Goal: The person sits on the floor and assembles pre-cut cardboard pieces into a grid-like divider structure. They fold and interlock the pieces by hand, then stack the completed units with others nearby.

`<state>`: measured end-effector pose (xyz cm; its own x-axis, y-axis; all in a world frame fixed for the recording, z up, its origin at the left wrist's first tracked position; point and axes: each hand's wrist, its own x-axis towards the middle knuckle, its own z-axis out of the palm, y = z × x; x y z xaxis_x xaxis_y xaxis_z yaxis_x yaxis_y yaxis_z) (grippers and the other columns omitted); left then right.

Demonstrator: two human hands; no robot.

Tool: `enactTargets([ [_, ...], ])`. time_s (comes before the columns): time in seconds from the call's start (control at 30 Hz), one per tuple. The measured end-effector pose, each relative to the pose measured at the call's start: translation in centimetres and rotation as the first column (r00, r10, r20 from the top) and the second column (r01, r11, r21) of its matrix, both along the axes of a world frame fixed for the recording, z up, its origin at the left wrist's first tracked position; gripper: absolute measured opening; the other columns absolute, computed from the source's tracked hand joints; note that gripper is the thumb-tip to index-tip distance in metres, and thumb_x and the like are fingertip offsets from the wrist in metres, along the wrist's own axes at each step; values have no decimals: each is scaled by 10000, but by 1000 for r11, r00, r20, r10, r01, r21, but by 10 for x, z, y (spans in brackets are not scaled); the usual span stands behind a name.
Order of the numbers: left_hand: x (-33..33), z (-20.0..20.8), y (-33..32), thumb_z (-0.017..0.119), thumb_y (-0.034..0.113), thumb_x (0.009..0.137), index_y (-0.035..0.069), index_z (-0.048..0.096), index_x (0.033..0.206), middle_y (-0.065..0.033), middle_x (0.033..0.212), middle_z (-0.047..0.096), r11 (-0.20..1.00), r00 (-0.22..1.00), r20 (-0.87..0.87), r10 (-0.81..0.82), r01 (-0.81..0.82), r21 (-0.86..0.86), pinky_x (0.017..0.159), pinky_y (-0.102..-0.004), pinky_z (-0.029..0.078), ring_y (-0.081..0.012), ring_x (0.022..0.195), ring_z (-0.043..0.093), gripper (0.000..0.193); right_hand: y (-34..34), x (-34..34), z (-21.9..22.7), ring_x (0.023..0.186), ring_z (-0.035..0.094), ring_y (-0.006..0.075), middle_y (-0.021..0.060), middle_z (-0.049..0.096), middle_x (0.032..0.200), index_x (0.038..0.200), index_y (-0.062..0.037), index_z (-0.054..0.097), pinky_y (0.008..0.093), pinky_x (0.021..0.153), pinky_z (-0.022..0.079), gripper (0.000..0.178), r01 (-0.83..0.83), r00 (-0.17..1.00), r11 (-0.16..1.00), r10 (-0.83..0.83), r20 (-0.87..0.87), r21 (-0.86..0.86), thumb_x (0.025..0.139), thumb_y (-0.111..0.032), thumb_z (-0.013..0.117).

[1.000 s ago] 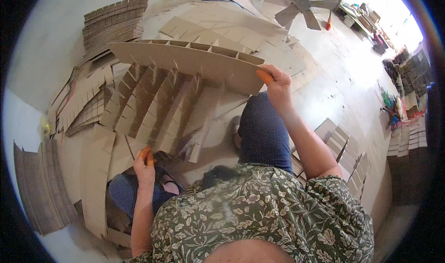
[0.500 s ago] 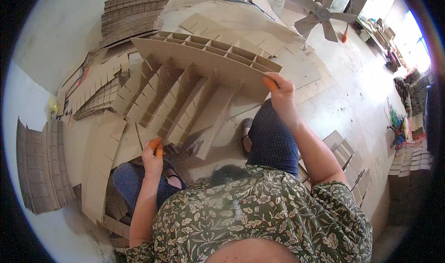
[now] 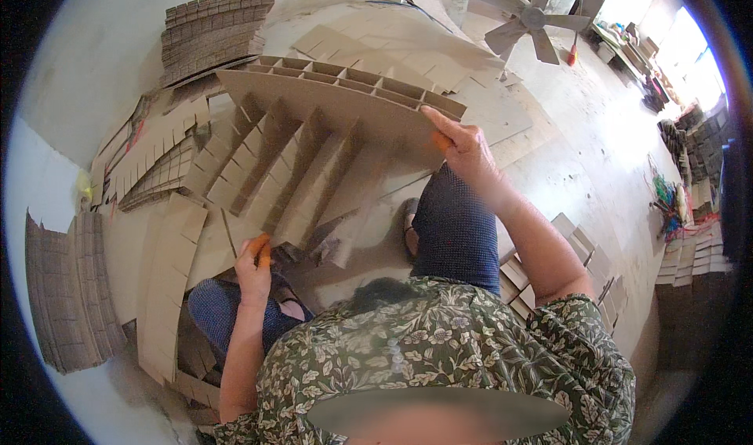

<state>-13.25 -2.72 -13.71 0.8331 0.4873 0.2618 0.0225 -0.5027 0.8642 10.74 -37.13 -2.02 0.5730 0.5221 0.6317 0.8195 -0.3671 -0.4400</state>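
Note:
A half-assembled cardboard divider grid (image 3: 314,100) stands before me, with long strips crossing at the top and several slotted cross strips (image 3: 271,174) slanting down toward me. My right hand (image 3: 467,147) is at the grid's right end. Its index finger stretches along the upper edge, and its orange-covered thumb lies against the near face. Low on the left, my left hand (image 3: 253,272) pinches with orange-covered fingertips at the lower end of a cross strip. The exact contact there is partly hidden by the fingers. The rightmost cross strip (image 3: 339,250) is smeared by motion.
Stacks of slotted cardboard strips stand at the back left (image 3: 216,33) and far left (image 3: 74,288). Loose cardboard sheets (image 3: 384,56) lie behind the grid. A fan (image 3: 533,17) stands at the back right. More cardboard pieces (image 3: 580,249) lie beside my right arm.
My right hand has shifted left along the grid's edge, its index finger now stretched out. The rightmost cross strip has gone from sharp to blurred. My left hand stays nearly in place.

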Motion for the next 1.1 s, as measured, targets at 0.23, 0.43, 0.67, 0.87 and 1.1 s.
enactTargets([
  [0.23, -3, -12, 9, 573, -9, 875, -32, 644, 1029, -92, 875, 577, 996, 999, 26, -23, 21, 84, 593, -249, 464, -150, 664, 568, 171, -9, -11, -35, 726, 639, 359, 212, 628, 850, 1254, -75, 555, 404, 652, 517, 526, -75, 986, 992, 59, -153, -100, 748, 65, 523],
  [0.43, -11, -1, 38, 584, 43, 885, -11, 629, 1093, -134, 1010, 605, 949, 973, 65, 221, -230, 217, 678, -286, 484, -215, 780, 604, 220, -9, -12, -20, 748, 653, 350, 225, 636, 884, 1253, -102, 576, 382, 687, 520, 514, 19, 983, 985, -50, -178, -171, 767, 50, 514],
  [0.67, -9, 11, 116, 610, 179, 875, 19, 505, 1267, -177, 1298, 501, 570, 816, -86, 572, -320, 757, 962, -409, 414, -352, 1181, 469, 436, 1, 13, -41, 780, 660, 354, 237, 637, 906, 1232, -108, 592, 396, 686, 517, 503, 121, 975, 976, -151, -161, -180, 766, 70, 525],
  [0.87, -11, 9, 164, 542, 236, 918, -5, 575, 1161, -166, 1212, 573, 739, 752, -318, 577, -315, 596, 903, -416, 447, -374, 1078, 544, 344, 3, 7, -46, 770, 644, 353, 198, 653, 890, 1228, -101, 584, 380, 673, 515, 415, 125, 991, 985, -130, -36, -120, 824, -5, 591],
  [1.1, -12, 56, 122, 507, 55, 930, -39, 598, 1124, -177, 1129, 622, 675, 775, 391, 496, -628, 388, 848, -347, 492, -304, 984, 623, 234, 34, -29, 0, 843, 641, 297, 185, 649, 957, 1119, 23, 611, 335, 725, 506, 300, 43, 997, 992, -50, 52, 121, 832, -55, 654],
])
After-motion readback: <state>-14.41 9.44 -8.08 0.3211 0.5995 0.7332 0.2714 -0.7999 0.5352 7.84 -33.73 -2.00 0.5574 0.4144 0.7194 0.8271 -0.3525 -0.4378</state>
